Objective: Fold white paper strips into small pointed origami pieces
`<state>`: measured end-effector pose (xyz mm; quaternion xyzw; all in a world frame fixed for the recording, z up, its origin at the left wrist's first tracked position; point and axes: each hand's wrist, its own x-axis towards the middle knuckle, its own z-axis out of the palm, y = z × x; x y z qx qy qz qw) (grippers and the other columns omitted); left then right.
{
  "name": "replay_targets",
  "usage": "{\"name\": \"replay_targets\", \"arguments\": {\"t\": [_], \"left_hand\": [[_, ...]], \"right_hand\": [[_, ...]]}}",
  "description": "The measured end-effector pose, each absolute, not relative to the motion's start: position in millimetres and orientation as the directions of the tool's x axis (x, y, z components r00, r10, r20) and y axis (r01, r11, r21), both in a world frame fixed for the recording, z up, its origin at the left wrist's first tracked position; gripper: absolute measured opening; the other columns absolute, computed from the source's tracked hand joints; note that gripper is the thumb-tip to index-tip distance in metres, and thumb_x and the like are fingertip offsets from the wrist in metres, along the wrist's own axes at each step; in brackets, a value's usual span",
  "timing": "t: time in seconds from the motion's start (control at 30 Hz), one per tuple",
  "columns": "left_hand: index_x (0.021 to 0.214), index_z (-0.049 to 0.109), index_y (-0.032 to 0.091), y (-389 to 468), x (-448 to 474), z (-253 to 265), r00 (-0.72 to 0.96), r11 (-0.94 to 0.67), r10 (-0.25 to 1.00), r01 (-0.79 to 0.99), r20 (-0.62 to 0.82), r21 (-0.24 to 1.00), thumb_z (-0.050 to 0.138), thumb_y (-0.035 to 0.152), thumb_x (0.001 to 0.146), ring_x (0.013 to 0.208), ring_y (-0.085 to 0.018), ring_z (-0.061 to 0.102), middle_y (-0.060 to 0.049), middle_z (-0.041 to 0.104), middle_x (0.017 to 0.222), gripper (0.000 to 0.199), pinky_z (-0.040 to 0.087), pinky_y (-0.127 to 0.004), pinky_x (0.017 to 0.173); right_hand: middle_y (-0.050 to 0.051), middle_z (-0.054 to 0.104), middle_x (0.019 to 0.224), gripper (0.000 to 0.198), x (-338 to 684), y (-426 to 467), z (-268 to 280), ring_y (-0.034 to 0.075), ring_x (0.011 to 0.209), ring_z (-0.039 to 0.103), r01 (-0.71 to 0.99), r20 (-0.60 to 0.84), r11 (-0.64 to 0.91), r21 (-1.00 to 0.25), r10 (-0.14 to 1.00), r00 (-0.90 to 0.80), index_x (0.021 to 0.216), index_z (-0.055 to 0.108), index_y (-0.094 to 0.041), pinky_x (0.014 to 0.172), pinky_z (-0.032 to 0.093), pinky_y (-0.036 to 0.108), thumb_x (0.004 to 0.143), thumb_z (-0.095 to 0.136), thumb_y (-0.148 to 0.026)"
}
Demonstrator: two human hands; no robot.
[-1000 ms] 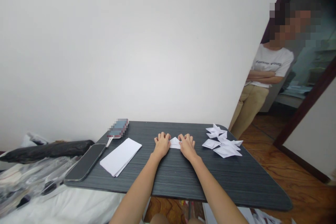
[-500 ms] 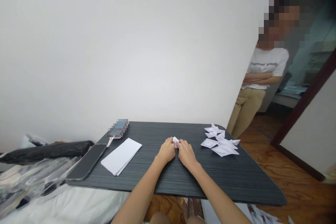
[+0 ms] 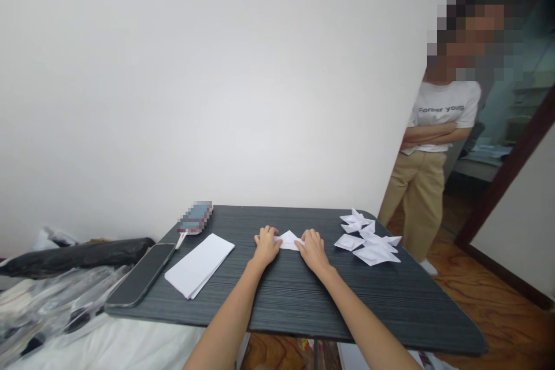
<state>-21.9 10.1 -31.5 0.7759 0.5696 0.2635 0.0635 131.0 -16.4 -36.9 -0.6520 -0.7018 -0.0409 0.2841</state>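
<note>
A small folded sheet of white paper (image 3: 289, 241) lies on the dark table between my hands, its pointed peak facing the wall. My left hand (image 3: 267, 244) is closed on the paper's left end, thumb on top. At the other end, my right hand (image 3: 314, 247) pinches the paper with bent fingers. Both ends are hidden under the fingers. To the right sit several folded paper boats (image 3: 368, 240) in a loose cluster. On the left is a stack of white paper sheets (image 3: 200, 265).
The dark table (image 3: 295, 306) stands against a white wall. A phone (image 3: 142, 274) lies at its left edge, near a blurred-out device (image 3: 196, 218). Plastic-wrapped items (image 3: 52, 295) pile up left of the table. A person (image 3: 427, 150) with crossed arms stands by the doorway.
My hands have moved apart, out to the two ends of the paper, so more of its peak and lower strip shows. The view has shifted slightly.
</note>
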Motion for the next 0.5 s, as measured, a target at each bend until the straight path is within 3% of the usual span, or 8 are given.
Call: {"name": "replay_targets", "arguments": {"t": [0.1,0.33,0.5], "left_hand": [[0.095,0.051,0.021,12,-21,-33,0.211,-0.325,0.924,0.873,0.320,0.364,0.043,0.024,0.073,0.092,-0.021,0.037,-0.006,0.045,0.097,0.023,0.028,-0.035,0.074],[0.086,0.050,0.021,15,-21,-34,0.204,-0.331,0.929,0.830,0.308,0.450,0.046,0.021,0.070,0.088,-0.019,0.038,-0.003,0.050,0.091,0.016,0.024,-0.034,0.072],[0.080,0.048,0.019,6,-19,-19,0.238,-0.438,0.866,0.787,0.441,0.435,0.042,0.019,0.075,0.089,-0.017,0.039,-0.002,0.053,0.087,0.008,0.022,-0.034,0.074]], "right_hand": [[0.007,0.047,0.094,0.023,134,-6,-41,0.021,0.088,0.039,0.917,0.457,0.187,-0.353,0.889,-0.006,0.094,0.051,-0.021,0.073,0.028,0.032,0.075,0.045,-0.031],[0.003,0.050,0.093,0.014,143,6,-48,0.022,0.092,0.038,0.841,0.339,0.195,-0.505,0.941,-0.015,0.081,0.054,-0.022,0.076,0.023,0.036,0.068,0.051,-0.027],[0.003,0.052,0.089,0.008,142,-6,-31,0.020,0.091,0.038,0.810,0.483,0.297,-0.506,0.875,-0.020,0.076,0.053,-0.022,0.075,0.022,0.035,0.071,0.047,-0.020]]}}
